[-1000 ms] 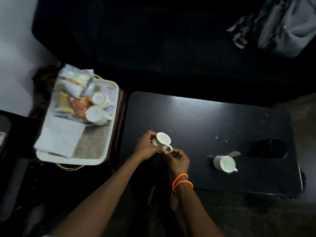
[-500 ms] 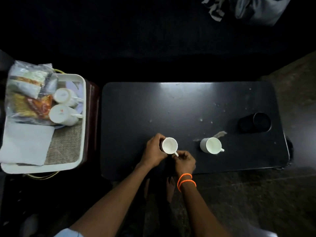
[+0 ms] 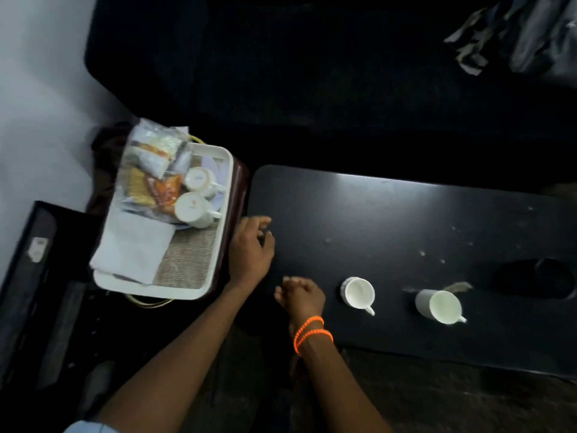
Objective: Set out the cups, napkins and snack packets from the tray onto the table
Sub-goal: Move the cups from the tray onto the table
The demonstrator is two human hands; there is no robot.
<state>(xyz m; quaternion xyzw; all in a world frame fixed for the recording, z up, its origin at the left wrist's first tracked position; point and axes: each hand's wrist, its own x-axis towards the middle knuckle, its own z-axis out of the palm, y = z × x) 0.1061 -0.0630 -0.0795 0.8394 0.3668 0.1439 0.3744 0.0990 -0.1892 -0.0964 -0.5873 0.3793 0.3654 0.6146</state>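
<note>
Two white cups stand upright on the black table (image 3: 390, 214): one cup (image 3: 358, 292) near the front edge, a second cup (image 3: 440, 306) to its right. The white tray (image 3: 225, 195) at the left holds two more cups (image 3: 195, 209), clear snack packets (image 3: 153, 176) and folded white napkins (image 3: 134, 248). My left hand (image 3: 251, 250) hovers empty with fingers apart over the table's left end, beside the tray. My right hand (image 3: 301, 295), orange bead bracelets at the wrist, rests left of the nearer cup with fingers curled, holding nothing.
A dark round holder (image 3: 535, 278) sits at the table's right end, with crumbs scattered near it. A dark sofa (image 3: 312, 73) runs behind the table with grey cloth (image 3: 524, 32) on it. A black case (image 3: 40, 276) lies left of the tray.
Both hands have let go of the cup, which now stands on the table. My left hand has moved left toward the tray; my right hand has drawn back left of the cup.
</note>
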